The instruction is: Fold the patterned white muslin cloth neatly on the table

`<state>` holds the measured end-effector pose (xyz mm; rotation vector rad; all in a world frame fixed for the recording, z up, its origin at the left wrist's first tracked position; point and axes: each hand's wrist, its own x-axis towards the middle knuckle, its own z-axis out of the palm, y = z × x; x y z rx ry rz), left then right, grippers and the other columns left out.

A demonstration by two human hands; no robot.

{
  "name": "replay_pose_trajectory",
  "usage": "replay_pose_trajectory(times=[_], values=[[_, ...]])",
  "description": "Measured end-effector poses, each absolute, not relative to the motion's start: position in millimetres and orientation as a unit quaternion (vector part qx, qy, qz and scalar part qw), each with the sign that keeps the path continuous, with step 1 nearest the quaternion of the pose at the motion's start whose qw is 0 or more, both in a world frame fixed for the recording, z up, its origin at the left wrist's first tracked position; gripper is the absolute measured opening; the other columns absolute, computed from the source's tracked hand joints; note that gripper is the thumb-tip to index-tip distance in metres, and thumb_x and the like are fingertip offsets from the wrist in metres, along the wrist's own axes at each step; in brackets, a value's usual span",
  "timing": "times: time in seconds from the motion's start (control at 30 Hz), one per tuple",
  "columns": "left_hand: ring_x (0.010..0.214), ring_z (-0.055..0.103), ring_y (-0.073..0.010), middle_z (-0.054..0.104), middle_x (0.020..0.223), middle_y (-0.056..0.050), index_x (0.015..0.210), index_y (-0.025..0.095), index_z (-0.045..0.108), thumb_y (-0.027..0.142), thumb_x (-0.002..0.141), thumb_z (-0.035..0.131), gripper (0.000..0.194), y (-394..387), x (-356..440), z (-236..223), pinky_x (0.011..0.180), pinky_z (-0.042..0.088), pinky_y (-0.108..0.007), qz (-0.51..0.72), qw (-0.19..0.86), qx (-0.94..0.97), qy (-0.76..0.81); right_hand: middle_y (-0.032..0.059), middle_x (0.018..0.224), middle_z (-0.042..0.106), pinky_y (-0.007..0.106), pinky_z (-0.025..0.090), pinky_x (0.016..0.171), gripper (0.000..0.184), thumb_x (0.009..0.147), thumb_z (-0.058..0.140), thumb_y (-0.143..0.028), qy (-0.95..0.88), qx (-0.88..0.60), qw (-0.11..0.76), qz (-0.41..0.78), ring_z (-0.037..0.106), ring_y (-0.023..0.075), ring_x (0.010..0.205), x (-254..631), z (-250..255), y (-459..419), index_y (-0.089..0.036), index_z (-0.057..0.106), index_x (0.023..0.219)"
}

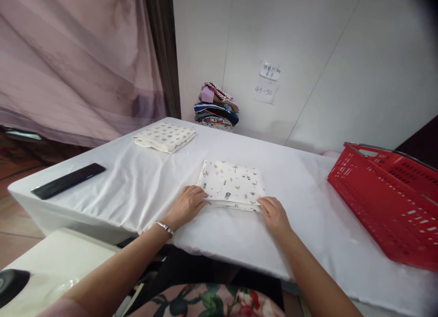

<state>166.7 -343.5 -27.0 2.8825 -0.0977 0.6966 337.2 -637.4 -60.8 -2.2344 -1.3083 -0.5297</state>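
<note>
A folded white cloth with small printed figures (232,182) lies flat on the white-covered table in front of me. My left hand (187,205) pinches its near left corner, thumb and fingers closed on the edge. At the near right corner, my right hand (275,215) grips the same cloth between thumb and fingers. The layered fold of the cloth faces me along the near edge. Farther back to the left rests a second folded white cloth with a leaf-like print (166,135), apart from both hands.
A red plastic basket (376,198) stands on the table's right side. A long black flat object (68,181) lies at the left edge of the white tablecloth (119,180). Behind the table is a stack of folded fabrics (217,109). Paper notes (266,90) hang on the wall.
</note>
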Motion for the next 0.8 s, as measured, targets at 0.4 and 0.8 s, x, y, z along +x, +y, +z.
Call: replay_pose_trajectory(times=[0.4,0.8], values=[[0.087,0.052,-0.0198,0.06,0.09,-0.005,0.095,0.019,0.059,0.028,0.083,0.053,0.017,-369.9,197.6,-22.8,0.08,0.038,-0.036,0.246,0.102,0.962,-0.065,0.0065,0.095,0.059,0.032,0.038,0.074,0.027,0.083,0.043,-0.011,-0.517,-0.818,0.178,-0.178,0.049,0.0204,0.088,328.1,-39.3,-598.4,-0.02,0.059,0.102],[0.085,0.051,-0.0186,0.058,0.087,-0.005,0.092,0.019,0.06,0.027,0.087,0.043,0.019,-372.9,194.1,-29.9,0.078,0.04,-0.035,0.215,0.117,0.965,-0.092,0.0078,0.095,0.058,0.034,0.041,0.075,0.025,0.087,0.041,-0.02,-0.539,-0.79,0.228,-0.184,0.051,0.0191,0.087,324.4,-54.3,-605.4,-0.018,0.06,0.103]])
